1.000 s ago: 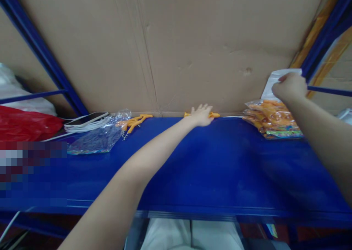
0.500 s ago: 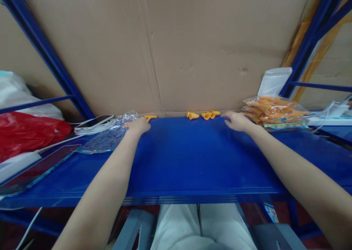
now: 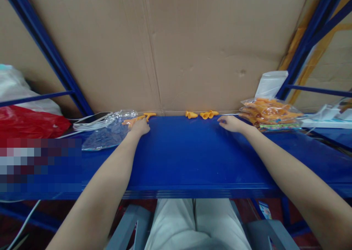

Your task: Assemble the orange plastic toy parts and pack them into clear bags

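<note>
My left hand [image 3: 140,127] is low over the far left part of the blue shelf, against an orange plastic piece [image 3: 133,121]. Its back hides most of the fingers, so whether they grip the piece cannot be seen. Just beyond lies a T-shaped orange piece [image 3: 149,115]. A clear plastic bag [image 3: 106,136] is on the left of this hand. My right hand [image 3: 231,124] hovers by the back edge, fingers bent and slightly apart, with nothing visible in them. Small orange cones lie to its left: one group [image 3: 211,114] close by, another [image 3: 191,114] farther left.
Clear bags of orange parts [image 3: 271,112] are stacked right of my right hand. A white power strip [image 3: 327,122] is farther right. A coiled white cable [image 3: 92,123] and a red bag [image 3: 33,121] are at left. Cardboard [image 3: 192,52] walls the back of the blue shelf [image 3: 192,158].
My left hand has drawn back slightly, and more of the orange piece beside it shows. My right hand has shifted a little left toward the cones, its fingers more bent.
</note>
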Motion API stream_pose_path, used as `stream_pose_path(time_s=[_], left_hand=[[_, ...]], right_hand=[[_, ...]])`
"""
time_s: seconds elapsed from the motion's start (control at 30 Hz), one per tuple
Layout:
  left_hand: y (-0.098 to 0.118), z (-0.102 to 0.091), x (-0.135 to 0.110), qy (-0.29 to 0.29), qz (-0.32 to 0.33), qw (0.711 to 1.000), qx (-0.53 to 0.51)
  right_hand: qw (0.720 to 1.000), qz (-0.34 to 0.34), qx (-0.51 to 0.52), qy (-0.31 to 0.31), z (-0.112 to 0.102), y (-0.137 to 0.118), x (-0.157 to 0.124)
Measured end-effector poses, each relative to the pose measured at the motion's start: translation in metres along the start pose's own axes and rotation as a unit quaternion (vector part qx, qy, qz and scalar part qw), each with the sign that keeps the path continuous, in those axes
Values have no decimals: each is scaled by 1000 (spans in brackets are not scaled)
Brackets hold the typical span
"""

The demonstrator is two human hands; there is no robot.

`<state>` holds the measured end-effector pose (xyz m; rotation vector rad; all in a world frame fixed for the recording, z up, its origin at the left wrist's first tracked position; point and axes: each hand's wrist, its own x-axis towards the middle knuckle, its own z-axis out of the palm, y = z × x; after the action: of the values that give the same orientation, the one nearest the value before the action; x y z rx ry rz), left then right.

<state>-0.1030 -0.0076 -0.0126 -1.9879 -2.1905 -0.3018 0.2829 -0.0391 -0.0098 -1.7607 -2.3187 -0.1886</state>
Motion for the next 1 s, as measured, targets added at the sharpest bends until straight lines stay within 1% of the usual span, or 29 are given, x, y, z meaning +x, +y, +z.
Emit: stream_pose_path(time_s=[0.1,0.23,0.33,0.43,0.57,0.63,0.7,0.83,0.9,1.0], left_hand=[[8,-4,-2,-19,-6,999,36],[15,-5,-3,-20,27,998,54],[17,0,-1,-13,42,998,40],[21,5,2,-12,61,998,-4],[31,10,7,26,109,991,-77],[34,12,8,45,130,986,-94],[33,13,7,40,136,986,-89],[28,13,2,5,151,987,-59],[29,11,0,17,180,982,-49],[39,7,-6,39,205,976,-53]], right_hand=[[1000,1,2,-6,0,0,0],[1000,4,9,-11,1,-1,1],[1000,0,10,-11,2,-1,3],[1000,-4,8,-13,2,-1,3],[1000,-5,5,-15,1,-1,3],[1000,-8,3,-12,2,-1,2],[1000,-13,-2,-10,2,0,3],[1000,-19,-9,-10,3,1,3],[1000,-22,-9,-7,3,1,3],[1000,-24,-6,-3,2,0,2]])
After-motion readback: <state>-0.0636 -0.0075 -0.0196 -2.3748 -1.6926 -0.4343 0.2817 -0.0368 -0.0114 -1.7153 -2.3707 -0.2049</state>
